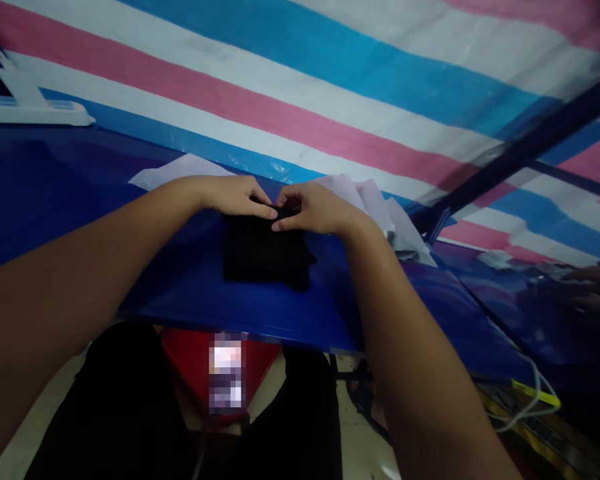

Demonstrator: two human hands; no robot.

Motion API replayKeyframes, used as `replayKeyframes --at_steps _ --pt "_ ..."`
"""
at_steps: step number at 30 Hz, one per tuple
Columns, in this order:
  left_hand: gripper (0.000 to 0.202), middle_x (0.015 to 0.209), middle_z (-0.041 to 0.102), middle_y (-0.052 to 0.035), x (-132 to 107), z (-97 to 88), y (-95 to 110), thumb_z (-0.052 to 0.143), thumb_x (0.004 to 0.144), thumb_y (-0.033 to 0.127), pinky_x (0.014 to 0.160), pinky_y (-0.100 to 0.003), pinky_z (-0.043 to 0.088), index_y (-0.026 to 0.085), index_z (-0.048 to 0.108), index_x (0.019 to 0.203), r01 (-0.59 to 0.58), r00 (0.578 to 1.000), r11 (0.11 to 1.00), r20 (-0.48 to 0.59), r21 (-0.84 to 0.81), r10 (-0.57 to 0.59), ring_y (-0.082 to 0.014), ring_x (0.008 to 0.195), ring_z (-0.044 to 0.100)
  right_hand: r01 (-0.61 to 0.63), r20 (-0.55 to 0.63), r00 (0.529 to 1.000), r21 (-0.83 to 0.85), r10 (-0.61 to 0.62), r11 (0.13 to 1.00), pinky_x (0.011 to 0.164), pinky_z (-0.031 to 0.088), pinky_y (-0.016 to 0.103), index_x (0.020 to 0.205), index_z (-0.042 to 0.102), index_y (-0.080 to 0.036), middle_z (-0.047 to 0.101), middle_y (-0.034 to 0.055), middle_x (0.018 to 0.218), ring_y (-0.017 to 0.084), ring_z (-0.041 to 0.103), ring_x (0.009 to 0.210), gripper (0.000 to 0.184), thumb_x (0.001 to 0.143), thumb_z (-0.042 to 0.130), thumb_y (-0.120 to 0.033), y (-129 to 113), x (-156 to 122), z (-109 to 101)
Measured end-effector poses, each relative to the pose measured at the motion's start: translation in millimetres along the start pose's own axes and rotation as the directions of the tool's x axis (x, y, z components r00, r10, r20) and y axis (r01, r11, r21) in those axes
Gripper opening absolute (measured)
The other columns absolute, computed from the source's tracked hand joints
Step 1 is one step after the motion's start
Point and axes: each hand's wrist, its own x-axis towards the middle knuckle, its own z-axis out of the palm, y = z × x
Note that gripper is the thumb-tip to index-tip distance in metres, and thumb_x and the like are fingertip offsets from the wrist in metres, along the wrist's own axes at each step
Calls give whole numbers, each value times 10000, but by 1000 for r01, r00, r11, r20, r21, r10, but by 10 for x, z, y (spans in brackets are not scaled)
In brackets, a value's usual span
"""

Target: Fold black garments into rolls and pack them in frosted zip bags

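A black piece of folded cloth (265, 252) lies on the blue tabletop (190, 280) in front of me. At its far edge, my left hand (240, 197) pinches the fabric between thumb and fingers. Close beside it, my right hand (316, 209) pinches the same edge, its thumb tip almost meeting the left fingers. The cloth's near side lies loose, with a small flap sticking out at the right. Its dark colour hides the folds, so its exact kind cannot be made out.
White sheets (173, 170) lie behind my hands, with more white sheets (397, 223) at right. A white device (35, 110) stands far left. A striped tarpaulin (300, 100) forms the back wall. Under the table edge are a red stool (180, 353) and a white cable (535, 380).
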Motion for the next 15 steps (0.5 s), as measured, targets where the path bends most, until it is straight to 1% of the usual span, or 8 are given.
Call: replayKeyframes --at_steps 3,6,9,15 --pt "638 991 811 -56 -2 4 -5 600 881 706 726 -311 397 259 840 1268 -16 1000 1000 3 24 15 -206 811 632 7 11 1000 45 -7 999 755 471 361 1018 725 -210 769 47 986 256 686 921 329 772 885 -357 19 -8 -23" --pt "660 921 796 -44 -8 11 1 601 886 720 701 -315 375 274 820 1320 -12 1000 999 3 44 12 -194 755 602 3 83 996 134 -14 991 816 505 374 1053 747 -220 784 52 1039 266 696 984 313 819 841 -405 63 -25 -67" --pt "663 957 804 -43 -19 10 16 597 893 718 711 -315 379 284 806 1349 -9 1000 999 4 46 8 -198 774 616 -16 119 993 172 -5 985 845 515 382 1067 763 -226 791 56 1066 268 697 1014 314 839 824 -434 83 -41 -101" --pt "699 1086 821 -38 -41 -7 41 627 871 737 798 -308 424 313 769 1409 -5 1000 1000 19 24 4 -210 869 658 0 112 994 147 -16 989 832 499 374 1048 761 -227 768 45 1018 254 681 979 298 826 834 -411 52 -41 -95"
